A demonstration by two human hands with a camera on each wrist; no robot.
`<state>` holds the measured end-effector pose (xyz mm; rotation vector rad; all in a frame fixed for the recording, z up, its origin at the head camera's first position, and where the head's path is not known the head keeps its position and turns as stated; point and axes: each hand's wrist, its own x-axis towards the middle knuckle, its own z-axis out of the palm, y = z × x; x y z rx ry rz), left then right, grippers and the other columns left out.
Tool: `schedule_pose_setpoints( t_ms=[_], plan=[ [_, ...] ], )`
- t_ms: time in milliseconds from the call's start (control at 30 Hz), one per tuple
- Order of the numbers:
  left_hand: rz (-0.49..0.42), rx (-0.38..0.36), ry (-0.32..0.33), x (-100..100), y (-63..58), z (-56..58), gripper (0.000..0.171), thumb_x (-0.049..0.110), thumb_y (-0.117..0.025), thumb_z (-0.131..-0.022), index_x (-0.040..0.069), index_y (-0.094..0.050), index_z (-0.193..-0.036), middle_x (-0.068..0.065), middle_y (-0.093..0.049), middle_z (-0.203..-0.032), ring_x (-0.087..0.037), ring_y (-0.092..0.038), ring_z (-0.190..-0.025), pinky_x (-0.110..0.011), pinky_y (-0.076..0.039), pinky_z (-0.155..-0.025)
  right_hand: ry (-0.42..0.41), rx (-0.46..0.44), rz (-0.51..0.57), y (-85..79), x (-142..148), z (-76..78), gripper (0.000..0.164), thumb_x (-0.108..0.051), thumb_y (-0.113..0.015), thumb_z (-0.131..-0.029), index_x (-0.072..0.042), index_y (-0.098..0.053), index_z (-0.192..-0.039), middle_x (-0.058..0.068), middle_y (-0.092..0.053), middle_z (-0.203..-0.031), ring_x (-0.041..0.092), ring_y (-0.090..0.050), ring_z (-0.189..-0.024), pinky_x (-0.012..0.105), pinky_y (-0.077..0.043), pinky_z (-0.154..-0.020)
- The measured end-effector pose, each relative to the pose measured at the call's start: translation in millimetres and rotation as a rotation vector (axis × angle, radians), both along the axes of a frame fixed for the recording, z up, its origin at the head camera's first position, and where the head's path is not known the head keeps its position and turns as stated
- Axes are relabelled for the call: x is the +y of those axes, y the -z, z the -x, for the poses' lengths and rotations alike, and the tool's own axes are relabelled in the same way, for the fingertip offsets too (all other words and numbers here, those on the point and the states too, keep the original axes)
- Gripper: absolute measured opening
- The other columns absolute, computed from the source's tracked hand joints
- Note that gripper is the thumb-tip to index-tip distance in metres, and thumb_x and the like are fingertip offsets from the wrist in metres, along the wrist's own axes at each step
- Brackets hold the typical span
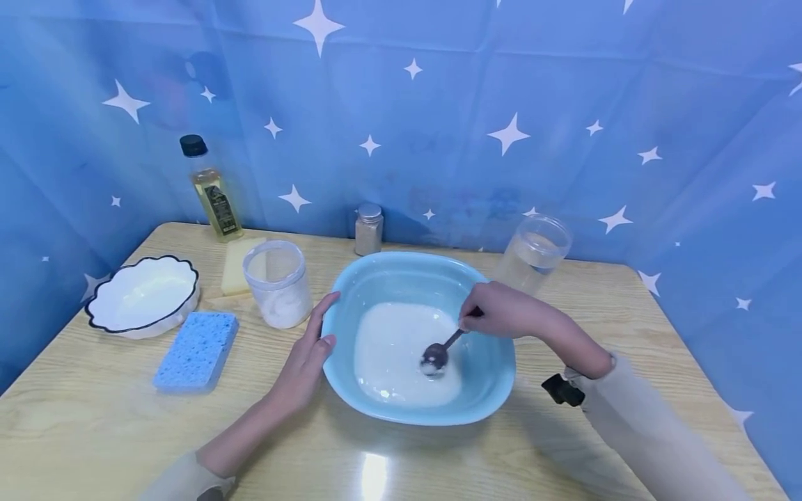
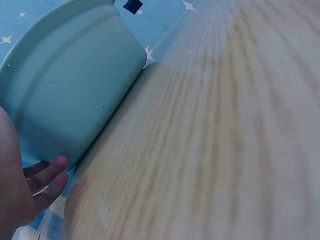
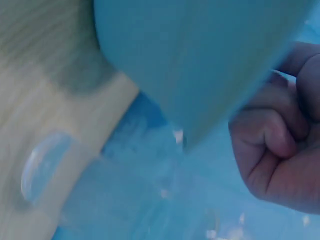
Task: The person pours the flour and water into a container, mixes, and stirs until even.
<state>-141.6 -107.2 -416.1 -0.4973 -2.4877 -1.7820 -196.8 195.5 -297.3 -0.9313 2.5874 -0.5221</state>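
A light blue basin (image 1: 418,415) holds a white liquid (image 1: 388,348). My left hand (image 1: 307,358) rests along the basin's left side, thumb and forefinger at the rim; in the left wrist view its other fingers (image 2: 47,177) lie loosely by the outer wall. Over the basin's right side my right hand (image 1: 501,309) grips the handle of a dark spoon (image 1: 435,355). The spoon's bowl dips into the liquid, tilted down to the left. In the right wrist view the curled right hand (image 3: 280,130) shows beyond the basin wall (image 3: 190,50), with the spoon hidden.
Left of the basin stand a clear jar (image 1: 285,306) of white contents, a blue sponge (image 1: 197,351), a white scalloped dish (image 1: 144,296), a yellow sponge (image 1: 234,271) and an oil bottle (image 1: 216,202). Behind it are a small lidded jar (image 1: 368,231) and a clear water container (image 1: 529,257).
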Motion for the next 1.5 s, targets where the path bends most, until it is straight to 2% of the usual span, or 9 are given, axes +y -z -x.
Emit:
schedule_pose_setpoints(
  t_ms=[133,267,433,600,767,900,1000,1267,1500],
  plan=[
    [0.005,0.001,0.000,0,0.1,0.9,0.052,0.025,-0.032,-0.097,0.041,-0.020,-0.144,-0.001,-0.031,-0.147,-0.025,-0.051,-0.114,-0.037,-0.048,-0.082,0.128,0.059,-0.035,-2.5,9,3.7,0.019,-0.006,-0.058,-0.088,-0.006,-0.072,-0.076,-0.004,-0.052,-0.055,0.008,-0.035,-0.046,0.025,-0.033,-0.048],
    [-0.003,-0.002,-0.001,-2,0.9,1.4,0.051,0.025,-0.032,-0.097,0.041,-0.020,-0.144,-0.002,-0.033,-0.145,-0.025,-0.054,-0.111,-0.034,-0.050,-0.080,0.207,0.106,0.011,7.5,-1,11.2,0.018,-0.006,-0.057,-0.089,-0.003,-0.073,-0.081,-0.001,-0.052,-0.055,0.009,-0.035,-0.045,0.025,-0.032,-0.046],
    [-0.016,-0.009,0.003,-1,2.2,1.1,0.053,0.022,-0.032,-0.096,0.041,-0.020,-0.144,-0.004,-0.036,-0.143,-0.025,-0.057,-0.105,-0.031,-0.051,-0.075,0.109,0.055,0.075,16.5,-21,4.9,0.019,-0.006,-0.056,-0.089,-0.003,-0.073,-0.081,-0.004,-0.053,-0.056,0.007,-0.035,-0.045,0.023,-0.033,-0.046],
    [-0.013,0.011,0.011,1,1.4,2.4,0.053,0.022,-0.032,-0.096,0.040,-0.020,-0.144,-0.004,-0.036,-0.144,-0.024,-0.056,-0.106,-0.033,-0.051,-0.077,-0.011,-0.012,0.045,8.1,-10,-2.7,0.021,-0.005,-0.058,-0.087,-0.007,-0.072,-0.072,-0.007,-0.050,-0.052,0.004,-0.035,-0.045,0.021,-0.034,-0.048],
    [-0.015,0.022,0.011,2,0.4,2.9,0.053,0.022,-0.032,-0.096,0.040,-0.021,-0.144,-0.005,-0.038,-0.142,-0.024,-0.057,-0.103,-0.033,-0.051,-0.076,0.158,0.036,-0.032,-0.3,11,2.6,0.019,-0.005,-0.058,-0.087,-0.005,-0.072,-0.074,-0.004,-0.049,-0.053,0.008,-0.034,-0.046,0.025,-0.033,-0.048],
    [-0.016,0.011,0.008,1,0.8,1.9,0.053,0.021,-0.032,-0.096,0.040,-0.021,-0.144,-0.006,-0.040,-0.141,-0.023,-0.059,-0.101,-0.033,-0.051,-0.075,0.262,0.137,-0.022,5.7,7,11.8,0.020,-0.007,-0.057,-0.089,-0.004,-0.072,-0.077,-0.003,-0.048,-0.052,0.010,-0.033,-0.045,0.026,-0.031,-0.047],
    [-0.020,0.008,0.004,0,1.5,1.3,0.053,0.020,-0.032,-0.096,0.040,-0.021,-0.144,-0.006,-0.040,-0.140,-0.023,-0.060,-0.100,-0.032,-0.052,-0.074,0.248,0.157,0.013,11.7,-9,11.9,0.019,-0.008,-0.057,-0.089,-0.003,-0.073,-0.080,-0.003,-0.049,-0.052,0.009,-0.035,-0.044,0.025,-0.033,-0.046],
    [-0.025,0.011,0.006,2,2.5,1.2,0.053,0.021,-0.032,-0.096,0.040,-0.021,-0.144,-0.005,-0.037,-0.143,-0.024,-0.057,-0.105,-0.034,-0.051,-0.076,0.107,0.035,0.039,10.4,-22,-4.7,0.022,-0.006,-0.055,-0.089,-0.006,-0.073,-0.075,-0.006,-0.046,-0.050,0.007,-0.031,-0.044,0.023,-0.030,-0.047],
    [-0.016,0.018,0.000,0,3.3,1.6,0.053,0.021,-0.032,-0.096,0.040,-0.022,-0.144,-0.007,-0.041,-0.139,-0.022,-0.059,-0.099,-0.033,-0.051,-0.074,0.255,0.121,-0.006,5.9,-6,-0.1,0.021,-0.007,-0.056,-0.089,-0.006,-0.073,-0.076,-0.003,-0.045,-0.050,0.010,-0.032,-0.044,0.026,-0.031,-0.047]
  ],
)
